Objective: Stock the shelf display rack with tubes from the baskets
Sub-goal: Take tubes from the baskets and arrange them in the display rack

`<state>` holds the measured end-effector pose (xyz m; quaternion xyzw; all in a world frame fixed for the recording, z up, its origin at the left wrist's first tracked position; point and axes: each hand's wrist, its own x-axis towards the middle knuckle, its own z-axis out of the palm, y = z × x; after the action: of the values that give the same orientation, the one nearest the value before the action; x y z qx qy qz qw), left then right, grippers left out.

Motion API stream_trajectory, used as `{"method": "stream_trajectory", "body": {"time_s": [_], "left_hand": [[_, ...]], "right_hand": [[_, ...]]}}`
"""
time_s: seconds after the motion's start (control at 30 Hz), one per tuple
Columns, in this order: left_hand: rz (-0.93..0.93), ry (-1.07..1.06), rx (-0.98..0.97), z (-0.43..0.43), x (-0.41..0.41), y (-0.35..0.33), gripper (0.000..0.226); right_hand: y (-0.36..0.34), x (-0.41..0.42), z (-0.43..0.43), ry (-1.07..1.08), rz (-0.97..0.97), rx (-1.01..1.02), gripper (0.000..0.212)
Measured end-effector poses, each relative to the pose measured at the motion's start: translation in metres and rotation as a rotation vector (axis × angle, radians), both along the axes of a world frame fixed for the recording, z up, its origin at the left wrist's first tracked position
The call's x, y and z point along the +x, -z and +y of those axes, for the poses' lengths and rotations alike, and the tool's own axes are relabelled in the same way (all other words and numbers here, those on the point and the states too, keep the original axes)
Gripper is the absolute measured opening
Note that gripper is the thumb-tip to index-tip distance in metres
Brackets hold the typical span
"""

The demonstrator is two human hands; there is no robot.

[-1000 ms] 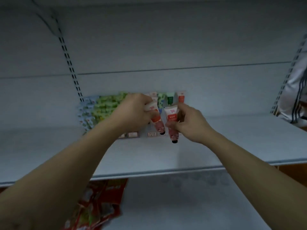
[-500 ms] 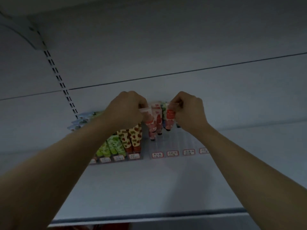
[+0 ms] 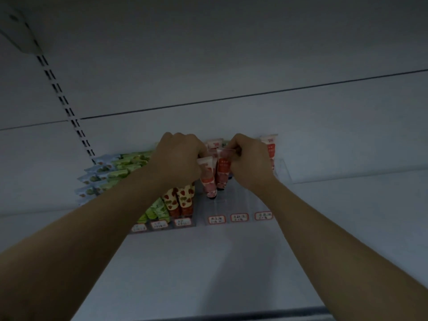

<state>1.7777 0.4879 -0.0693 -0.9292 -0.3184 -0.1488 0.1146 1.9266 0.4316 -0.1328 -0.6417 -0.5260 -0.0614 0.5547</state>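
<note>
A clear display rack (image 3: 240,200) with red-framed price labels stands at the back of a white shelf (image 3: 208,269). Its left lanes hold green tubes (image 3: 157,210) and strawberry-print tubes (image 3: 183,200). My left hand (image 3: 178,163) pinches the flat end of a pink-red tube (image 3: 207,179) over a middle lane. Beside it, my right hand (image 3: 250,163) pinches the top of a second red tube (image 3: 223,174). Both tubes hang cap down, close together. More red tubes (image 3: 269,149) stand at the rack's back right. No basket is in view.
Blue and green sachets (image 3: 102,177) are stacked left of the rack. A slotted upright (image 3: 67,107) runs up the white back wall. The shelf's front edge (image 3: 231,317) lies at the bottom of the view.
Both hands have carried their tubes up and back from in front of the rack to over its middle lanes. My view has risen, so the lower shelf is out of sight.
</note>
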Motion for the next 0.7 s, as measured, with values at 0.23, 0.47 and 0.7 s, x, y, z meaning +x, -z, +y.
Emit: {"method": "stream_trajectory", "body": {"time_s": [0.23, 0.47, 0.7], "left_hand": [[0.064, 0.09, -0.06, 0.009, -0.002, -0.006, 0.036], [0.099, 0.138, 0.122, 0.004, -0.003, 0.008, 0.031], [0.177, 0.092, 0.256, -0.01, 0.012, 0.009, 0.018]], "right_hand": [[-0.007, 0.004, 0.001, -0.041, -0.209, -0.088, 0.01], [-0.004, 0.007, 0.007, -0.015, -0.289, -0.087, 0.006], [-0.008, 0.004, 0.004, 0.013, -0.329, -0.104, 0.008]]}}
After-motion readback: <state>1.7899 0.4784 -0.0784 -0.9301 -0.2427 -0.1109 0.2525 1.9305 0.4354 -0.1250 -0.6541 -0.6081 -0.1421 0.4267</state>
